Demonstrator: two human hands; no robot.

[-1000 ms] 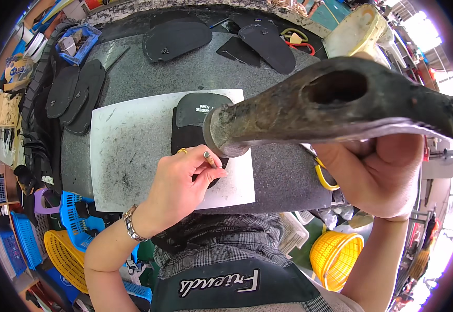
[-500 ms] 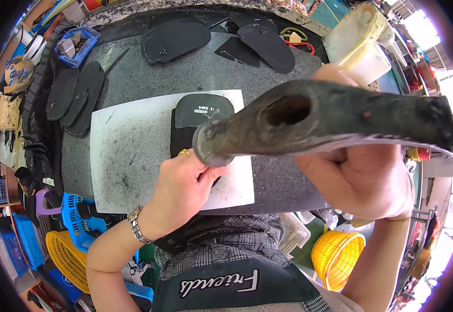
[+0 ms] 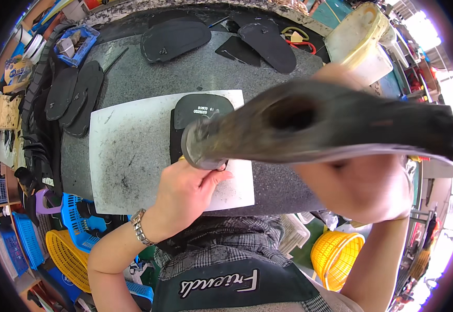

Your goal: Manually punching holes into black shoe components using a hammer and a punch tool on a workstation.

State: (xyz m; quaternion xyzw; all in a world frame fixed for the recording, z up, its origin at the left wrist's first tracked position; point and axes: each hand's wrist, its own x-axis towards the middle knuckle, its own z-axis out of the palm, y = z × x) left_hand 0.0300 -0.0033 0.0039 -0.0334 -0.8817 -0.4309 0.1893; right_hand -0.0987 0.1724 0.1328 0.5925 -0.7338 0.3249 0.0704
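The hammer (image 3: 351, 122) is blurred by motion, its handle hidden behind the head, and the right hand (image 3: 359, 182) below is smeared and partly covered. The hammer also hides most of the left hand's (image 3: 185, 187) fingertips, so what they pinch cannot be made out, and the black piece's (image 3: 203, 106) lower part is covered. The lower edge cuts off both arms (image 3: 109, 275).

- Apron (image 3: 216, 288): dark green, with white slanting letters outlined in black.
- Checked cloth (image 3: 237, 242) at its edge: black, white and grey, gathered in loose folds.
- Watch (image 3: 141, 227): silver-coloured metal link band.
- Ring (image 3: 182, 158) on the left hand (image 3: 182, 190): thin, yellow, mostly hidden.
- Forearms (image 3: 114, 265): bare.
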